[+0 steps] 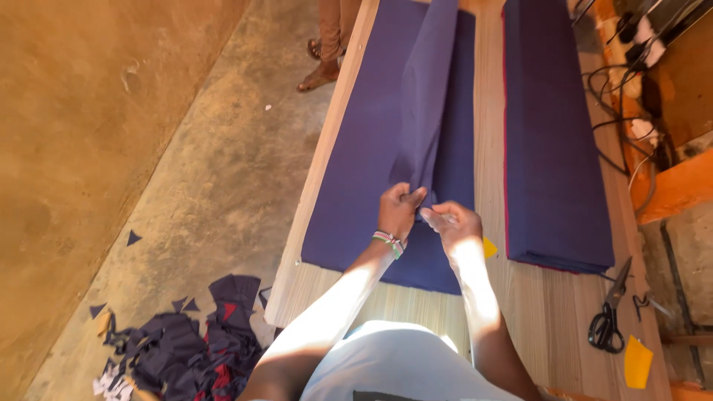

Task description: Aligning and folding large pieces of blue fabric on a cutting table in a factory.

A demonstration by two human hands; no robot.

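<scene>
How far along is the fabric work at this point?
Looks done: a folded navy stack lies on the right of the table, and offcuts litter the floor. In hand: left hand and right hand pinch a raised fold of the navy cloth spread flat. Left: that cloth is not yet folded up; the scissors lie unused.
</scene>
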